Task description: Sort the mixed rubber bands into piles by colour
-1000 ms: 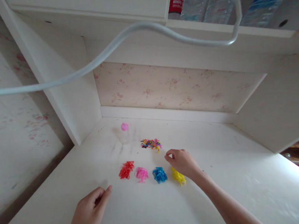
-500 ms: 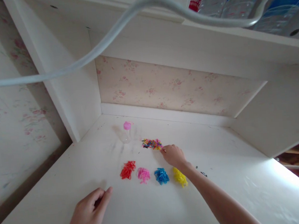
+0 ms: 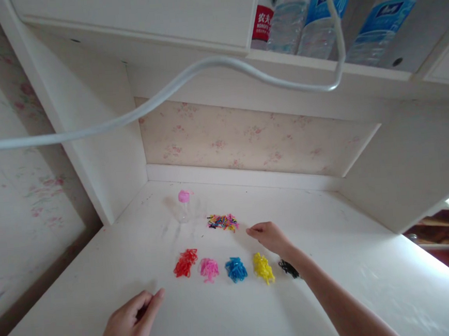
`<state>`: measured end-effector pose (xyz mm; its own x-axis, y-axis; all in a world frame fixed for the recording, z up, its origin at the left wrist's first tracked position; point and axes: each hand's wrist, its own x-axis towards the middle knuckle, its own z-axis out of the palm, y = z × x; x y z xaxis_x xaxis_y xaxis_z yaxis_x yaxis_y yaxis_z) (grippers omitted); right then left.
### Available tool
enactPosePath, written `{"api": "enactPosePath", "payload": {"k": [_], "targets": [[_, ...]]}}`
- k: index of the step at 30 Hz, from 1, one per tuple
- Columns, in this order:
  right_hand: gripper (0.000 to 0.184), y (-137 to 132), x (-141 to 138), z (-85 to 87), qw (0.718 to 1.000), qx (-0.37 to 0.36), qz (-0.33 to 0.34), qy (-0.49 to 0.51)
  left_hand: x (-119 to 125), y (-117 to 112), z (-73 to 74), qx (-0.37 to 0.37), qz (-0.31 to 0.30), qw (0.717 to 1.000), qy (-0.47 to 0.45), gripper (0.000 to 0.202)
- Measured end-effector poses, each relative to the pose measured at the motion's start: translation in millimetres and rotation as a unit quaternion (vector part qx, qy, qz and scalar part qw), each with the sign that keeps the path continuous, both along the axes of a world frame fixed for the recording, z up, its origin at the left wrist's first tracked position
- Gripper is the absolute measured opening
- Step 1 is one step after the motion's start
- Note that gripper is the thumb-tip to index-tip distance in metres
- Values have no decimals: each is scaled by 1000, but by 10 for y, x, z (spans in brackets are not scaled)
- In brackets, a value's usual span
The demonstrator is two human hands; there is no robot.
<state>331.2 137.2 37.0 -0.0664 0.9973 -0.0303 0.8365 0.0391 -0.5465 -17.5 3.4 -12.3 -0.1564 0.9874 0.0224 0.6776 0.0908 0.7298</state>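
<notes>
On the white desk [image 3: 373,280] lie small piles of tiny elastic bands in a row: red [image 3: 185,262], pink [image 3: 208,268], blue [image 3: 236,269], yellow [image 3: 263,267] and black [image 3: 288,268]. A mixed-colour pile [image 3: 222,222] lies behind them. My right hand [image 3: 267,236] hovers just right of the mixed pile, its fingertips pinched together; whether a band is in them is too small to tell. My left hand [image 3: 128,325] rests on the desk at the front left, fingers loosely curled, holding nothing.
A small clear bottle with a pink cap [image 3: 184,206] stands left of the mixed pile. A white cable [image 3: 186,78] hangs across the view. Water bottles [image 3: 313,11] stand on the shelf above. Cabinet walls close in the desk left and right.
My right hand reached to the mixed pile half a second ago and has drawn back slightly right. The black pile now shows beside my right wrist. My left hand stayed put.
</notes>
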Motion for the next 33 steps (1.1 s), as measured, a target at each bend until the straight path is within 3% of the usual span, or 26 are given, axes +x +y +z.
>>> {"api": "enactPosePath", "payload": {"k": [7, 15, 23, 29, 33], "targets": [[35, -229, 145, 142, 999, 4, -10, 49, 9, 21, 20, -22, -12, 1000, 7, 47], [36, -768, 251, -31, 998, 2, -49, 46, 208, 73, 198, -31, -68, 997, -9, 47], [38, -798, 319, -66, 999, -24, -23, 31, 496, 187, 476, -27, -158, 987, -26, 42], [38, -910, 448, -124, 993, -4, -47, 112, 797, 434, 727, 10, -232, 972, 28, 38], [39, -1153, 499, -232, 983, 11, -81, 166, 1037, 725, 722, 22, -250, 964, 92, 27]]}}
